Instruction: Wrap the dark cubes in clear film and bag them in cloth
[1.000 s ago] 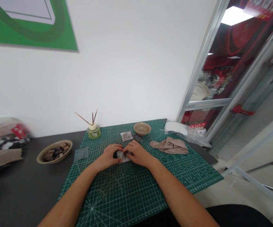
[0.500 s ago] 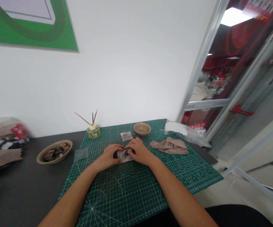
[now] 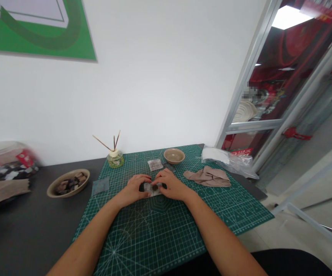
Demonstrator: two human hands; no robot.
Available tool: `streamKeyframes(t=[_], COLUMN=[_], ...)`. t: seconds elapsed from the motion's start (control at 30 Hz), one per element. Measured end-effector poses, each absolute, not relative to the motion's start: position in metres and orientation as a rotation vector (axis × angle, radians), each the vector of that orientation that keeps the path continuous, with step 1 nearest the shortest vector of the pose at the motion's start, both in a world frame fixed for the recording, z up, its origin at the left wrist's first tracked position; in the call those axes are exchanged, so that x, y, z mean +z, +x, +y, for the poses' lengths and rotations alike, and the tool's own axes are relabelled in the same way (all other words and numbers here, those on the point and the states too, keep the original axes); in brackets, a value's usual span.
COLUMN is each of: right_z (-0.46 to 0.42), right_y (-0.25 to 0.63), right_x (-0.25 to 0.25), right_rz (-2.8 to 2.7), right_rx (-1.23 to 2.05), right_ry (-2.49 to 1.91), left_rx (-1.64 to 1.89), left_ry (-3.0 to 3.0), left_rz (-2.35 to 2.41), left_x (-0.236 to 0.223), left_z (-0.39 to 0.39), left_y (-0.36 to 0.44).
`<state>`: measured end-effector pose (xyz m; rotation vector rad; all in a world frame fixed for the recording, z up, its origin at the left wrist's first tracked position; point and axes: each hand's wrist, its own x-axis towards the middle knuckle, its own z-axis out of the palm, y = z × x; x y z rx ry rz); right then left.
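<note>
Patch: one pale, mottled patch (image 3: 151, 188) lies on the green mat (image 3: 180, 230), between the thumbs and forefingers, a dark spot near its right end.
Left hand (image 3: 135, 188): thumb and forefinger parted in a C, tips at the patch's left part.
Right hand (image 3: 170, 184): thumb and forefinger parted, tips at its right part, beside the dark spot; whether they pinch it I cannot tell.
Hidden: fingers cover both ends of the patch; the grey piece (image 3: 169, 167) behind the right hand is hard to make out.
Cut off: the jar (image 3: 7, 157) at the left edge.
Bowls: two; a small bowl (image 3: 174, 156) on the mat, a larger bowl (image 3: 68, 184) left of it, its dark and tan chunks (image 3: 71, 183) too overlapped to count.
Bottle (image 3: 115, 159): one, with three sticks (image 3: 114, 142).
Others: one second patch (image 3: 155, 165), one cloth (image 3: 208, 177), one plastic bag (image 3: 229, 160), one bluish sheet (image 3: 100, 186).
</note>
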<state>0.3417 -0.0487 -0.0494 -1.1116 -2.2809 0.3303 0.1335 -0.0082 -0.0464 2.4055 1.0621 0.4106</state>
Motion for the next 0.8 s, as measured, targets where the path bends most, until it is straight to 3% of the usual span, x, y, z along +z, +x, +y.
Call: streamKeyframes(t=[0.8], right_z=[-0.0430], right_y=[0.3486], right_x=[-0.0538], right_rz=[-2.291], right_rx=[0.300], right_ry=[-1.140], left_rx=[0.391], left_ry=[2.383], left_rz=[1.061], left_x=[-0.0465], left_z=[-0.0085], left_y=[0.1330])
